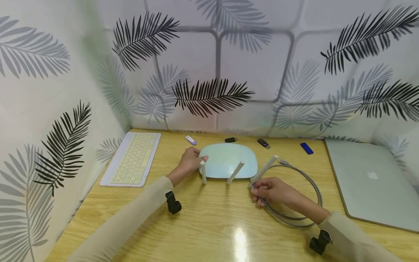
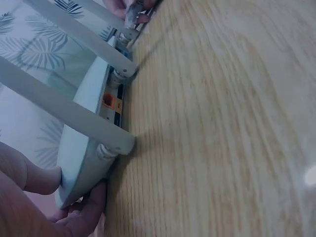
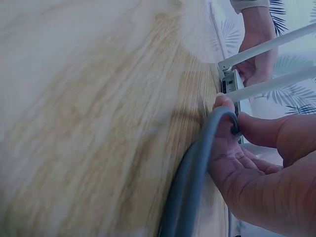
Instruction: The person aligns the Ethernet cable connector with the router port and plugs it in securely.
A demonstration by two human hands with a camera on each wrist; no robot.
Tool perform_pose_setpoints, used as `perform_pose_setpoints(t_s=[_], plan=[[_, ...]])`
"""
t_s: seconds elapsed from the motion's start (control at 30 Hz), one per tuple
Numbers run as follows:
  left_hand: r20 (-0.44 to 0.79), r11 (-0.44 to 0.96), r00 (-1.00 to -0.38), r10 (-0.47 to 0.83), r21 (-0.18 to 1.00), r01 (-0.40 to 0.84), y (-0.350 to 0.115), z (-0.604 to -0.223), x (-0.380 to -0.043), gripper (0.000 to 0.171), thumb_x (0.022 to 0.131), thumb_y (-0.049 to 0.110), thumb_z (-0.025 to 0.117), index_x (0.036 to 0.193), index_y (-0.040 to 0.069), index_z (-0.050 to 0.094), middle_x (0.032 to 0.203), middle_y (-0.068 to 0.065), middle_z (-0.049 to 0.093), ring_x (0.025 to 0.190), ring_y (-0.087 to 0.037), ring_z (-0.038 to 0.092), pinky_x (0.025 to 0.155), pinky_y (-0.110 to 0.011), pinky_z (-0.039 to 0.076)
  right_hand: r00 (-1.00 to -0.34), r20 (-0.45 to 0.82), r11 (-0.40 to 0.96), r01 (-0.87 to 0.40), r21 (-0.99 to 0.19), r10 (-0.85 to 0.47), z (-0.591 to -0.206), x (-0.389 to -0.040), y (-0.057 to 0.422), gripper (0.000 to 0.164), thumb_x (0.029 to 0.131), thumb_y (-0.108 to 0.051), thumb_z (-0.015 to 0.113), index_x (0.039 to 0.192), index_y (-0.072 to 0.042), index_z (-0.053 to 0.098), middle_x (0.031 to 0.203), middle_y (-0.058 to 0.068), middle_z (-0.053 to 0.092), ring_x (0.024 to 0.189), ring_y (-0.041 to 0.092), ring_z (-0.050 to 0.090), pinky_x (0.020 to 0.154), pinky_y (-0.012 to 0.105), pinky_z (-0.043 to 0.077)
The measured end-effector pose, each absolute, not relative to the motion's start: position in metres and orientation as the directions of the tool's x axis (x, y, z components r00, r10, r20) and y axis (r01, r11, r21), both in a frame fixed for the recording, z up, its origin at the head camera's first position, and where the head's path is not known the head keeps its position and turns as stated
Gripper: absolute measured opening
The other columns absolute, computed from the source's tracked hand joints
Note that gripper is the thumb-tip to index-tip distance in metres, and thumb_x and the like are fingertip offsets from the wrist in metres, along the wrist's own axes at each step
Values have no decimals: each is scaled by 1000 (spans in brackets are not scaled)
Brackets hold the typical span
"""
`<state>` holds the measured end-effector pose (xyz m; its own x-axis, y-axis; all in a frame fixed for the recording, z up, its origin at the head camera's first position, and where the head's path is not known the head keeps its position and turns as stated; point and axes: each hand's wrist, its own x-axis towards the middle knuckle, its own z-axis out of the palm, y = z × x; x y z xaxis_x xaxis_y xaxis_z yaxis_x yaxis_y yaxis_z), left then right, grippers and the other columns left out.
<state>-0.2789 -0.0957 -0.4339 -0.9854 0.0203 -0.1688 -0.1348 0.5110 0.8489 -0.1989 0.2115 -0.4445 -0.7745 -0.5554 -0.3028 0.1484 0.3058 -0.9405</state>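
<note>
A white router with three upright antennas stands at mid-table, its port side toward me. My left hand grips its left end, thumb on top and fingers under the edge, as the left wrist view shows. An orange port shows between two antennas. At the router's near right corner, my right hand pinches one end of a grey network cable between thumb and fingers. Whether that plug is inside a port is hidden by the fingers. The cable's other plug lies on the table beyond the right antenna.
A white keyboard lies at the left, a closed silver laptop at the right. Along the back are a white-and-purple USB stick, two black ones and a blue one. Leaf-patterned cloth hangs behind the table.
</note>
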Motion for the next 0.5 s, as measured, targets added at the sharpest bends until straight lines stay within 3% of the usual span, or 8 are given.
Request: perform_pose_setpoints(t_s=[0.27,0.5], plan=[[-259,454,-963,75,869,-199,-100,-434,-288,33,95,8,59,123,-8,51,124,-24,57,93,-21,55,72,-26,50,-794,-333,328,178,-928,-509,-443,-197,210,40,100,-23,58,122,10,55,91,11,71,77,14,67,68,28,58],[-352,357,-921,169,892,-276,-105,-432,-295,39,98,10,57,133,-2,44,128,-29,56,94,-30,68,64,-35,61,-808,-334,313,197,-929,-484,-443,-190,201,38,101,-24,55,115,11,59,89,7,70,76,12,66,71,28,60]])
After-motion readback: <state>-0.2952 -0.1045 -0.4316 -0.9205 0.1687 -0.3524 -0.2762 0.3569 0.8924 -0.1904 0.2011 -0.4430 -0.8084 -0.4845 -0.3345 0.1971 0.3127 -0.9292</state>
